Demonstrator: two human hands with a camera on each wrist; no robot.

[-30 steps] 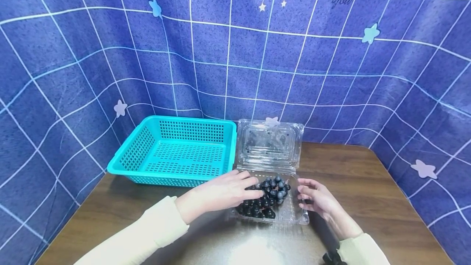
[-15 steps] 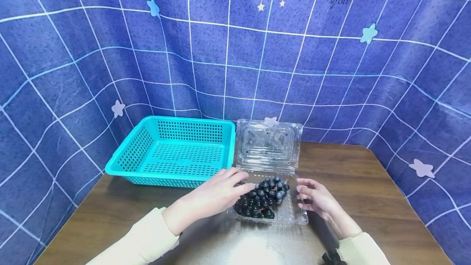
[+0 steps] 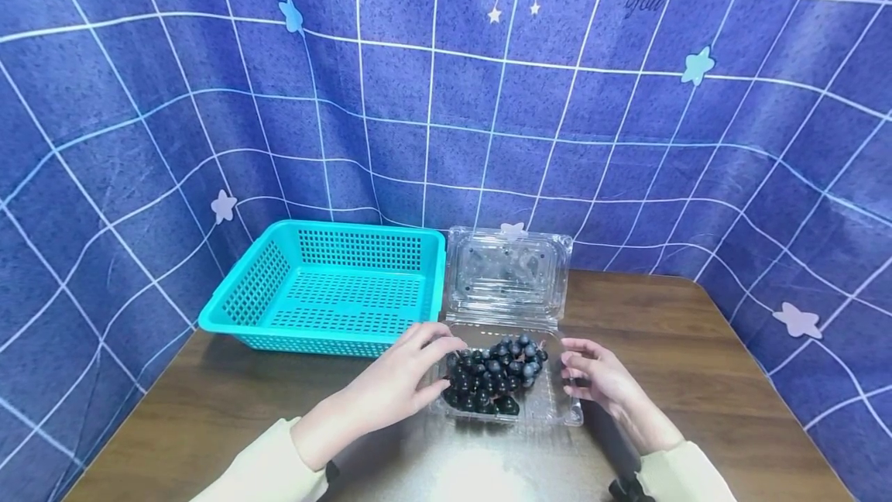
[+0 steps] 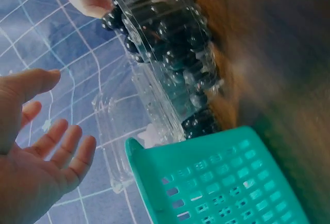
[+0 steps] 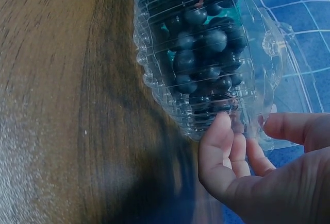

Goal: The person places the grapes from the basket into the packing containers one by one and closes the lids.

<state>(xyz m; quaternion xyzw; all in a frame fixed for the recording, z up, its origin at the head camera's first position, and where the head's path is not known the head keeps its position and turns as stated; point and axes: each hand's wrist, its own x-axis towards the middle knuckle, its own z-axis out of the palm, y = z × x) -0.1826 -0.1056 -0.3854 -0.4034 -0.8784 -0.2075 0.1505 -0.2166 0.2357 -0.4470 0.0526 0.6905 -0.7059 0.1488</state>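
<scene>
Dark grapes (image 3: 491, 374) lie in the base of a clear plastic clamshell box (image 3: 550, 401), whose lid (image 3: 512, 273) is raised at the back. My left hand (image 3: 400, 378) is just left of the box, thumb and fingers spread apart around nothing. In the left wrist view that palm (image 4: 41, 177) shows bare, with the fingers loosely bent. At the box's opposite end, my right hand (image 3: 602, 374) holds the wall. The right wrist view shows its bent fingers (image 5: 216, 141) against the outside and the thumb (image 5: 294, 126) at the rim.
A turquoise perforated basket (image 3: 327, 335) with nothing in it stands left of the box, close beside the lid. All stand on a brown wooden table (image 3: 697, 362). A blue gridded curtain (image 3: 446, 99) hangs behind and on both sides.
My left hand has drawn back leftward off the grapes, uncovering their left side, and its thumb has parted from the fingers. My right hand stays at the box's wall.
</scene>
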